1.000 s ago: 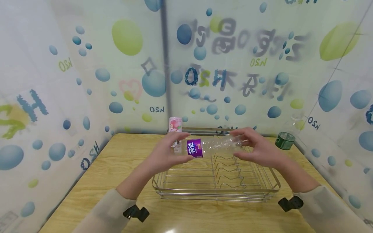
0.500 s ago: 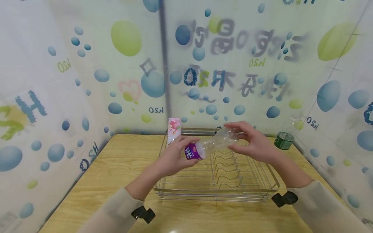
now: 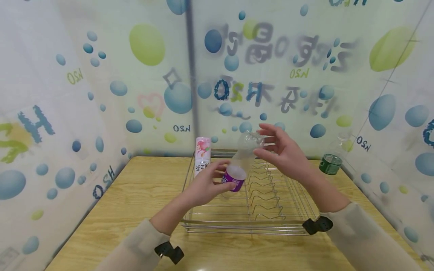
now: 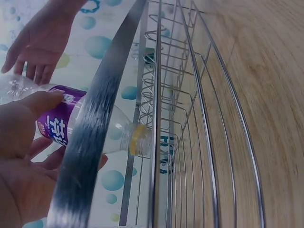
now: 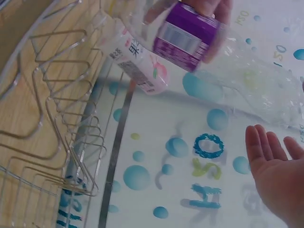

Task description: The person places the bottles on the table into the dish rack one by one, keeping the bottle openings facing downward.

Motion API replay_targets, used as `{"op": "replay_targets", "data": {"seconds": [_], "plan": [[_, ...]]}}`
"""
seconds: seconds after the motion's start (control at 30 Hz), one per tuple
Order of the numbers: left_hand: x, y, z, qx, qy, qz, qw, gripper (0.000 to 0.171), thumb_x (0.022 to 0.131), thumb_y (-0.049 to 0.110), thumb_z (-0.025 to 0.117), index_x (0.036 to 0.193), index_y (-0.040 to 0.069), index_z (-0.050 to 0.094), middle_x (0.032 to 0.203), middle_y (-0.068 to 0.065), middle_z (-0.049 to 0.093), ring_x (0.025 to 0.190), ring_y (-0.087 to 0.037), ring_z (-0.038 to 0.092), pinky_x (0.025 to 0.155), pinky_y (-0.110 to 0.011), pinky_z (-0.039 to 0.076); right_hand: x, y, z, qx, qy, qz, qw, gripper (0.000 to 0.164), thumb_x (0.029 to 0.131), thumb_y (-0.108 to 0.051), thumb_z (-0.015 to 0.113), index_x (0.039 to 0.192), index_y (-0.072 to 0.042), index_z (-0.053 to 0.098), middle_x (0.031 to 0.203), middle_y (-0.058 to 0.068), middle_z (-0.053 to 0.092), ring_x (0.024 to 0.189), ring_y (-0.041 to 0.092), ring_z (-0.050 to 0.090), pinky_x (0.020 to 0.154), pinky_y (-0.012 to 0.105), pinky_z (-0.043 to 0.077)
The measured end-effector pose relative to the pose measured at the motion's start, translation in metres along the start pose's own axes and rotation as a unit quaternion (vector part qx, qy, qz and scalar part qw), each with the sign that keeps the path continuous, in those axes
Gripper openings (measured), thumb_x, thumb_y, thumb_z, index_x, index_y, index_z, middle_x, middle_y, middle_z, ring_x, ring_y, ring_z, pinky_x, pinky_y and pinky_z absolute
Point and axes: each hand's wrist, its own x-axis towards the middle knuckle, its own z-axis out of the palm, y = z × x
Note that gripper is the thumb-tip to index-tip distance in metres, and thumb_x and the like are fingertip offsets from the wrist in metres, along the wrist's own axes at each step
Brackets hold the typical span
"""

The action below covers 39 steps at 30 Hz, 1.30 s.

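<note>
My left hand (image 3: 207, 184) grips a clear plastic bottle (image 3: 249, 148) round its purple label. The bottle is tilted, base up and to the right. In the left wrist view its yellow-ringed neck (image 4: 137, 140) points down beside the wires of a metal dish rack (image 3: 251, 227). By the bottle's raised base is my right hand (image 3: 285, 154), its fingers extended; whether they touch it is hard to tell. At the rack's back left, a pink-and-white drink bottle (image 3: 202, 150) stands upside down, partly hidden by the left hand in the head view.
A clear bottle with a green label (image 3: 330, 164) stands at the table's back right, beyond the rack. Zigzag wire dividers (image 3: 268, 195) run down the rack's middle. Patterned curtains (image 3: 152, 90) close off the back and sides of the wooden table (image 3: 112, 210).
The purple-labelled bottle has swung from nearly level to steeply tilted, its base rising and its neck dropping. My right hand has moved up and left with the base end.
</note>
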Motion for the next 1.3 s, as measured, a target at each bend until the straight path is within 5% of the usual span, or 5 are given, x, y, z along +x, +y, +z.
{"op": "replay_targets", "data": {"seconds": [0.27,0.43,0.83,1.07,1.3], "plan": [[-0.001,0.001,-0.001,-0.061,0.014,-0.022,0.9978,0.063,0.104,0.031,0.079,0.159,0.030,0.048,0.154,-0.009,0.060,0.137,-0.038,0.065,0.107,-0.054,0.062,-0.003,0.018,0.029,0.019,-0.064,0.043,0.997,0.064,0.109,-0.029,0.071,0.163,-0.012,0.040,0.158,0.017,0.053,0.139,0.041,0.064,0.107,0.054,0.062],[-0.001,0.004,0.000,-0.074,0.014,-0.025,0.9968,0.066,0.103,0.037,0.080,0.159,0.033,0.047,0.155,-0.008,0.059,0.137,-0.036,0.065,0.105,-0.050,0.064,-0.003,0.020,0.044,0.035,-0.089,0.049,0.994,0.067,0.108,-0.031,0.074,0.162,-0.015,0.039,0.157,0.015,0.052,0.138,0.039,0.064,0.106,0.051,0.063],[-0.001,0.004,0.001,-0.070,0.020,-0.014,0.9972,0.063,0.103,0.032,0.080,0.158,0.027,0.049,0.151,-0.010,0.061,0.135,-0.035,0.065,0.104,-0.048,0.064,-0.004,0.018,0.059,0.018,-0.056,0.050,0.997,0.071,0.104,-0.031,0.080,0.160,-0.013,0.040,0.153,0.015,0.054,0.131,0.037,0.067,0.104,0.049,0.065],[-0.017,-0.006,-0.025,-0.048,0.060,-0.007,0.9971,0.061,0.104,0.025,0.079,0.158,0.019,0.052,0.150,-0.015,0.064,0.137,-0.037,0.066,0.104,-0.049,0.064,-0.003,0.022,0.055,0.029,-0.058,0.032,0.997,0.067,0.105,-0.025,0.077,0.160,-0.009,0.041,0.151,0.019,0.055,0.129,0.037,0.067,0.102,0.050,0.065],[-0.045,-0.027,-0.061,0.027,0.113,-0.018,0.9931,0.049,0.106,0.028,0.076,0.152,0.018,0.059,0.149,-0.014,0.066,0.135,-0.032,0.066,0.106,-0.047,0.058,-0.001,0.026,0.048,0.030,-0.051,0.034,0.998,0.064,0.106,-0.023,0.076,0.159,-0.008,0.042,0.150,0.020,0.056,0.128,0.037,0.067,0.103,0.049,0.064]]}}
